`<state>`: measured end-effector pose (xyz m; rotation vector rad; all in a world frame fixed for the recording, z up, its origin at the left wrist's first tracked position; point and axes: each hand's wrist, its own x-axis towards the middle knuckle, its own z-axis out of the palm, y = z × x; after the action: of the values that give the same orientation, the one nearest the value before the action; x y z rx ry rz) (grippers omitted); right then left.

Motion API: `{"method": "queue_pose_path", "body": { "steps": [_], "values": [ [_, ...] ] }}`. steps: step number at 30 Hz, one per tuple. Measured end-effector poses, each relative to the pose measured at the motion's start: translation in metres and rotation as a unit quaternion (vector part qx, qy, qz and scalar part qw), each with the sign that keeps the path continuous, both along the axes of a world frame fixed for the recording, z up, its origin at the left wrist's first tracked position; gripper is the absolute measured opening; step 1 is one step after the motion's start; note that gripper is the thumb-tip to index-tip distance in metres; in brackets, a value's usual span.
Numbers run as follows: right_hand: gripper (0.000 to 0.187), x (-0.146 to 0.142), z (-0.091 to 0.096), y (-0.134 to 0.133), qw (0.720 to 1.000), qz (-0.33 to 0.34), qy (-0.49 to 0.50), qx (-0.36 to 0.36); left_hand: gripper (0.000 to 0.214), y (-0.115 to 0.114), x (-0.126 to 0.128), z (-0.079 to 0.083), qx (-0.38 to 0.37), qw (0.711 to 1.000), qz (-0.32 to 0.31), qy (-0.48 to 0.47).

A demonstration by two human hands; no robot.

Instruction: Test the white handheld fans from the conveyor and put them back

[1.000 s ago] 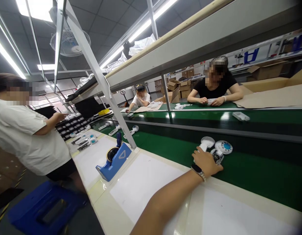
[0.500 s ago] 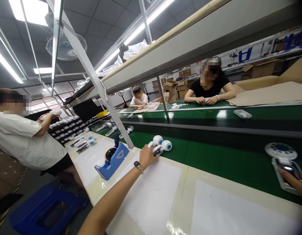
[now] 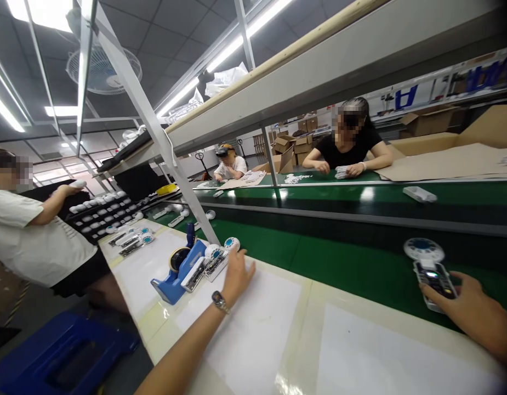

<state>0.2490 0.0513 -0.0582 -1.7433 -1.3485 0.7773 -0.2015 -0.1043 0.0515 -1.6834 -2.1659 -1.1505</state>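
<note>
On the paper-covered bench, my left hand (image 3: 237, 277) is open, fingers and thumb apart, beside two white round-headed devices. The nearer device (image 3: 216, 266) lies by my fingertips; whether they still touch it I cannot tell. Its neighbour (image 3: 194, 274) leans against the blue tape dispenser (image 3: 165, 288). Both have open handles with electronics showing, and blue centres in their round heads. At the right, my right hand (image 3: 469, 304) grips another round-headed device (image 3: 424, 249) by its handle, over the green belt. A small light glows in that handle.
A slanted metal post (image 3: 179, 175) rises behind the dispenser, under a long overhead shelf (image 3: 286, 104). More devices (image 3: 132, 241) lie at the bench's far end. Co-workers sit across the green belt (image 3: 319, 258); another person stands at left near a blue stool (image 3: 68, 351).
My left hand has moved left with two devices, set them down by the dispenser and opened. My right hand has come further into view, moving left with its device.
</note>
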Motion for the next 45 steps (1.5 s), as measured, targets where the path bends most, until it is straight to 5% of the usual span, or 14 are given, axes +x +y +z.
{"method": "queue_pose_path", "body": {
  "steps": [3,8,10,12,14,16,19,22,29,31,34,38,45],
  "values": [
    [0.062,-0.015,0.02,-0.018,0.989,0.003,0.143,-0.029,0.024,0.022,0.075,-0.01,-0.092,0.95,-0.199,-0.221],
    [0.052,-0.055,0.044,-0.06,0.932,0.047,0.355,-0.053,0.038,0.056,0.193,-0.024,-0.261,0.717,-0.315,-0.565],
    [0.057,-0.07,0.049,-0.076,0.925,0.123,0.358,-0.03,0.039,0.067,0.223,-0.028,-0.28,0.657,-0.324,-0.62],
    [0.052,-0.076,0.052,-0.085,0.926,0.218,0.308,0.026,0.035,0.075,0.237,-0.031,-0.247,0.656,-0.323,-0.636],
    [0.034,-0.072,0.055,-0.083,0.944,0.236,0.206,0.106,0.031,0.081,0.238,-0.035,-0.224,0.663,-0.316,-0.64],
    [0.027,-0.055,0.058,-0.073,0.958,0.176,0.114,0.196,0.031,0.088,0.228,-0.038,-0.256,0.653,-0.305,-0.644],
    [0.029,-0.014,0.062,-0.053,0.961,-0.036,0.043,0.272,0.034,0.096,0.208,-0.038,-0.238,0.661,-0.314,-0.639],
    [0.038,0.023,0.061,-0.038,0.966,-0.176,-0.017,0.189,0.042,0.099,0.198,-0.033,-0.22,0.654,-0.312,-0.653],
    [0.073,0.029,0.052,-0.025,0.989,-0.116,-0.085,0.021,0.038,0.096,0.206,-0.032,-0.211,0.629,-0.304,-0.683],
    [0.066,0.016,0.055,-0.029,0.996,-0.074,-0.056,0.014,0.035,0.095,0.206,-0.033,-0.212,0.624,-0.306,-0.687],
    [0.045,-0.01,0.063,-0.043,0.989,0.003,0.15,-0.007,0.035,0.094,0.205,-0.034,-0.201,0.616,-0.324,-0.689],
    [0.034,-0.047,0.073,-0.067,0.896,0.075,0.432,-0.069,0.037,0.094,0.205,-0.035,-0.19,0.624,-0.333,-0.681],
    [0.044,-0.067,0.073,-0.079,0.849,0.152,0.501,-0.078,0.043,0.087,0.205,-0.032,-0.2,0.643,-0.365,-0.643]
  ]
}}
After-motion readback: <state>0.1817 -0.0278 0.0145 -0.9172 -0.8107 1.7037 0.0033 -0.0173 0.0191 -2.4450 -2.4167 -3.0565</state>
